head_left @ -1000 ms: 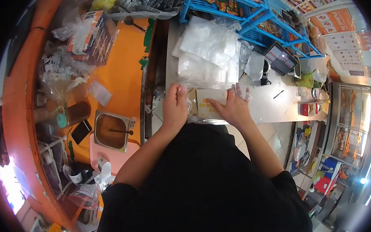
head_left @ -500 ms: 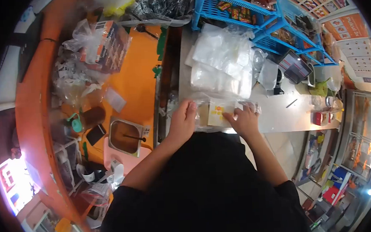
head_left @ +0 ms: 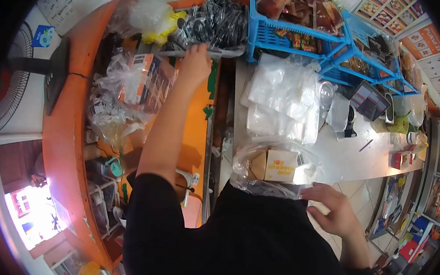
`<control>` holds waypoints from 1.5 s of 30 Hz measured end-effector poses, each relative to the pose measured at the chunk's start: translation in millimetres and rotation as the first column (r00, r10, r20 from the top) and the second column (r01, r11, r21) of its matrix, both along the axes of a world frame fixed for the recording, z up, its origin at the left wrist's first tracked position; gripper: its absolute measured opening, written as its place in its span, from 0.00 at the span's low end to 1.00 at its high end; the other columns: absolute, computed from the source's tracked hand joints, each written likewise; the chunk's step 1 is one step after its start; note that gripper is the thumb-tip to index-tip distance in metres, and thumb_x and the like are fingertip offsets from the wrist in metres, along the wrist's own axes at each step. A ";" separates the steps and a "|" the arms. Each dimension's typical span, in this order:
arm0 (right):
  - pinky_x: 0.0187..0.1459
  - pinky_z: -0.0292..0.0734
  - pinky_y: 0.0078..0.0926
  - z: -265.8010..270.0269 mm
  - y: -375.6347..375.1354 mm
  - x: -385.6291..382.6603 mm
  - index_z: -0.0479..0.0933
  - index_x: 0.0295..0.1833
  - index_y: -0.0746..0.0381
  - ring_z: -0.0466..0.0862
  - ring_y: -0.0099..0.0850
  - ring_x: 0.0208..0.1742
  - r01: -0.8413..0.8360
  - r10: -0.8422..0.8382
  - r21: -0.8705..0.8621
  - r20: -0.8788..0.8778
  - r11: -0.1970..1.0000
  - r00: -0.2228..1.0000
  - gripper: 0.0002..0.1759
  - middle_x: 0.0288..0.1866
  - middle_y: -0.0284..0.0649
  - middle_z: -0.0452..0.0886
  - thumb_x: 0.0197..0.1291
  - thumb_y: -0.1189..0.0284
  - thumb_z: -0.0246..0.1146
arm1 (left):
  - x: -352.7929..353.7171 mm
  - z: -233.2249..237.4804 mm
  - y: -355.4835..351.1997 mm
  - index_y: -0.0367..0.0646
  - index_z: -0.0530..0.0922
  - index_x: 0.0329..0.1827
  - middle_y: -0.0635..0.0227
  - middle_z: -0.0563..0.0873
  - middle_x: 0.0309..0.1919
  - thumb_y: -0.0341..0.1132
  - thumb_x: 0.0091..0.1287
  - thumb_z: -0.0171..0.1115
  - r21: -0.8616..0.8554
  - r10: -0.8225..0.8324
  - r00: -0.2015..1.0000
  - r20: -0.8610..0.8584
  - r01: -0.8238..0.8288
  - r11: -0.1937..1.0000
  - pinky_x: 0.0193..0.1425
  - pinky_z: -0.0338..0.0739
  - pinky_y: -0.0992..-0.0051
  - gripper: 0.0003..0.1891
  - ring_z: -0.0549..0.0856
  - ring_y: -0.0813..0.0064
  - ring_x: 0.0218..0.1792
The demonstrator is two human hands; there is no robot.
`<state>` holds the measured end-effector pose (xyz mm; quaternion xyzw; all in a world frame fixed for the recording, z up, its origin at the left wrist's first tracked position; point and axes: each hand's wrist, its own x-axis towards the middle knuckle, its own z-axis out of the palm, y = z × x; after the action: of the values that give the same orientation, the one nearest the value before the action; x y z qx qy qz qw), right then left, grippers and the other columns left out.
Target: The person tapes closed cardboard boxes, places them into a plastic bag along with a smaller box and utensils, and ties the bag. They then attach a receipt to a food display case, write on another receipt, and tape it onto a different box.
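My left hand (head_left: 195,63) is stretched far forward, at the front edge of a tray of plastic-wrapped black cutlery (head_left: 215,24); its fingertips are hard to make out there. Close to my body, a small box with yellow print (head_left: 280,165) sits inside an open clear plastic bag (head_left: 241,161) at the counter's near edge. My right hand (head_left: 332,208) is beside the bag's right side, thumb and fingers apart, fingertips near the bag's rim. A stack of clear plastic bags (head_left: 281,101) lies just beyond the box.
Blue baskets (head_left: 298,24) with packets stand at the back right, beside a dark-screened device (head_left: 370,100). A printed carton (head_left: 148,81) among crumpled plastic is on the orange counter (head_left: 194,124) at left. A pen (head_left: 365,145) lies on the metal counter (head_left: 347,160).
My left hand has left the bag and reached forward to the cutlery tray. My right hand has moved back and right from the box. The bag's mouth now stands wider, and the view has shifted.
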<state>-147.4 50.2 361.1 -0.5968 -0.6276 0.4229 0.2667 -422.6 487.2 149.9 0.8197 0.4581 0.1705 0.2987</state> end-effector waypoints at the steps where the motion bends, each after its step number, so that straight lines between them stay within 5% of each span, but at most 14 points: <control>1: 0.69 0.77 0.43 4.3 -5.5 5.3 0.85 0.51 0.65 0.87 0.48 0.59 0.003 -0.003 0.017 0.004 1.000 1.000 0.12 0.49 0.50 0.89 0.71 0.68 0.68 | 10.6 -21.5 13.0 0.45 0.81 0.58 0.63 0.89 0.50 0.30 0.70 0.67 0.392 0.071 0.982 -0.174 0.003 0.920 0.57 0.81 0.59 0.15 0.86 0.62 0.57; 2: 0.66 0.78 0.40 6.8 -13.6 13.8 0.85 0.51 0.66 0.87 0.46 0.58 0.181 -0.182 0.017 0.061 0.983 0.981 0.11 0.49 0.49 0.88 0.72 0.70 0.66 | 17.5 -31.8 25.6 0.45 0.83 0.57 0.63 0.88 0.53 0.30 0.68 0.65 0.715 0.204 0.932 -0.298 0.076 0.695 0.59 0.80 0.56 0.15 0.83 0.59 0.62; 7: 0.57 0.77 0.31 -22.5 -70.3 46.0 0.82 0.47 0.70 0.85 0.33 0.50 0.621 -0.629 0.111 0.055 0.776 0.776 0.10 0.46 0.44 0.86 0.77 0.74 0.60 | 22.2 -24.8 56.0 0.43 0.87 0.52 0.62 0.87 0.56 0.31 0.68 0.64 0.553 -0.031 0.827 -0.561 0.403 0.729 0.60 0.78 0.52 0.11 0.83 0.53 0.58; 9: 0.57 0.77 0.28 -29.4 -88.7 55.1 0.81 0.45 0.70 0.84 0.29 0.48 0.752 -0.759 0.133 0.002 0.645 0.651 0.15 0.44 0.41 0.85 0.82 0.73 0.53 | 20.0 -24.9 61.7 0.45 0.82 0.57 0.62 0.88 0.46 0.30 0.73 0.60 0.480 -0.168 0.976 -0.142 0.216 0.850 0.58 0.79 0.50 0.12 0.87 0.48 0.52; 13: 0.56 0.74 0.29 -34.1 -82.5 64.7 0.81 0.45 0.68 0.82 0.30 0.48 0.785 -0.791 0.138 -0.015 0.605 0.612 0.17 0.44 0.41 0.85 0.84 0.70 0.51 | 57.4 -9.1 26.5 0.45 0.81 0.58 0.57 0.86 0.45 0.34 0.74 0.62 0.410 -0.116 0.986 0.121 0.057 0.910 0.53 0.82 0.48 0.13 0.88 0.43 0.47; 17: 0.54 0.75 0.27 -27.9 -44.6 59.0 0.81 0.45 0.70 0.83 0.30 0.46 0.651 -0.667 0.167 0.067 0.740 0.742 0.16 0.42 0.41 0.85 0.83 0.70 0.54 | 86.3 -37.7 34.4 0.46 0.80 0.61 0.55 0.83 0.48 0.40 0.70 0.68 0.350 0.038 0.989 -0.142 0.014 0.937 0.52 0.83 0.50 0.18 0.87 0.44 0.49; 23: 0.51 0.76 0.27 -25.5 -47.3 60.3 0.82 0.45 0.69 0.84 0.30 0.45 0.611 -0.636 0.216 0.064 0.761 0.769 0.16 0.41 0.41 0.85 0.83 0.70 0.54 | 84.5 -34.7 58.7 0.40 0.79 0.56 0.55 0.86 0.43 0.39 0.75 0.66 0.638 0.033 0.981 0.190 -0.149 0.755 0.50 0.82 0.56 0.15 0.87 0.49 0.43; 25: 0.51 0.76 0.27 -34.8 -47.0 61.4 0.82 0.45 0.69 0.84 0.29 0.45 0.648 -0.664 0.230 -0.010 0.726 0.748 0.16 0.40 0.41 0.85 0.83 0.70 0.54 | 73.8 -3.9 46.6 0.38 0.76 0.50 0.55 0.88 0.35 0.39 0.80 0.61 -0.004 0.254 0.649 0.717 -0.361 0.933 0.43 0.80 0.63 0.11 0.87 0.47 0.38; 27: 0.48 0.76 0.27 -40.9 -45.8 60.8 0.82 0.42 0.69 0.83 0.30 0.43 0.728 -0.725 0.208 -0.104 0.654 0.681 0.15 0.40 0.42 0.86 0.80 0.71 0.56 | 56.2 16.3 48.9 0.39 0.75 0.48 0.53 0.89 0.35 0.40 0.84 0.56 -0.136 0.332 0.644 0.689 -0.335 0.932 0.43 0.81 0.63 0.11 0.87 0.42 0.37; 29: 0.48 0.77 0.28 -36.3 -38.5 55.2 0.82 0.42 0.69 0.84 0.30 0.43 0.707 -0.707 0.198 -0.083 0.679 0.703 0.14 0.39 0.42 0.86 0.79 0.73 0.56 | 54.6 37.8 38.5 0.39 0.76 0.51 0.49 0.90 0.39 0.41 0.80 0.62 0.199 0.224 0.884 0.410 -0.326 0.924 0.47 0.82 0.56 0.13 0.88 0.39 0.43; 33: 0.51 0.77 0.28 -35.6 -36.1 55.6 0.82 0.44 0.69 0.84 0.30 0.45 0.595 -0.608 0.221 -0.012 0.773 0.794 0.12 0.41 0.41 0.84 0.79 0.76 0.55 | 77.9 9.3 40.4 0.43 0.78 0.69 0.44 0.90 0.51 0.45 0.66 0.74 0.152 0.052 0.996 -0.070 -0.041 0.987 0.61 0.81 0.49 0.30 0.87 0.40 0.56; 38: 0.47 0.83 0.32 -23.2 -48.9 48.7 0.85 0.42 0.68 0.89 0.38 0.42 0.637 -0.686 0.301 0.086 0.709 0.723 0.05 0.39 0.45 0.88 0.71 0.81 0.64 | 123.7 -18.9 47.3 0.43 0.88 0.58 0.48 0.91 0.56 0.42 0.63 0.74 0.005 0.009 0.997 0.078 -0.009 1.000 0.64 0.83 0.56 0.22 0.90 0.49 0.58; 41: 0.47 0.83 0.30 -29.5 -69.3 53.5 0.85 0.42 0.67 0.89 0.35 0.41 0.706 -0.746 0.293 0.037 0.645 0.665 0.06 0.39 0.44 0.89 0.73 0.79 0.63 | 121.4 -30.9 51.2 0.39 0.89 0.50 0.46 0.88 0.48 0.35 0.70 0.65 0.407 0.083 0.994 0.074 -0.106 0.907 0.59 0.80 0.53 0.12 0.86 0.42 0.52; 45: 0.47 0.83 0.29 -42.3 -74.4 53.3 0.85 0.42 0.67 0.89 0.34 0.41 0.793 -0.806 0.238 -0.057 0.562 0.589 0.07 0.39 0.43 0.89 0.74 0.78 0.63 | 86.0 -73.8 93.0 0.33 0.84 0.55 0.43 0.88 0.51 0.40 0.75 0.62 0.423 0.100 0.969 0.226 -0.190 0.886 0.61 0.79 0.53 0.17 0.85 0.40 0.53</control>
<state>-94.1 -24.2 318.9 -0.7914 -0.3425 0.1604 0.4803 -336.6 580.2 76.1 0.8083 0.4355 0.3724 0.1354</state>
